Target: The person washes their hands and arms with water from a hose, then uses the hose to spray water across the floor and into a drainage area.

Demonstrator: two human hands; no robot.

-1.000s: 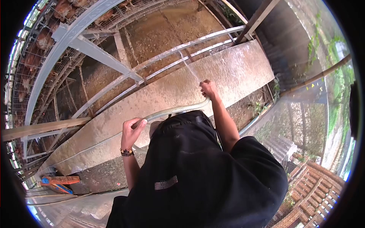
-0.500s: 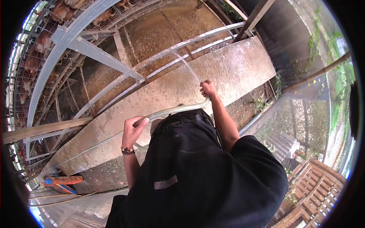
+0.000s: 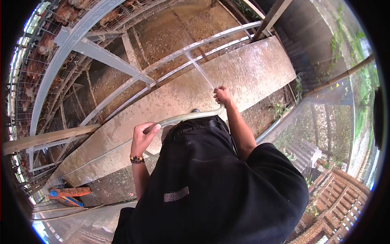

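A pale, braided-looking water hose [image 3: 185, 117] runs across the front of my body between both hands. My right hand [image 3: 222, 94] is closed around its end, and a jet of water [image 3: 199, 70] sprays from there up and to the left, over the grey rail. Farther back along the hose, my left hand [image 3: 145, 136] grips it with the thumb on top; a beaded bracelet circles that wrist. The wet concrete walkway [image 3: 260, 61] lies under the hands. Fingers hide the hose's mouth.
Wire cages with brown hens [image 3: 42, 44] stand at upper left. Grey metal framing [image 3: 107, 57] and a wooden beam [image 3: 53, 138] border the walkway. Beyond the rail is a wet brown floor [image 3: 162, 40]. An orange and blue object [image 3: 70, 192] lies at lower left; netting [image 3: 325, 130] hangs at right.
The water jet now reaches slightly farther past the rail and spreads into spray at its tip. Both hands keep nearly the same place on the hose.
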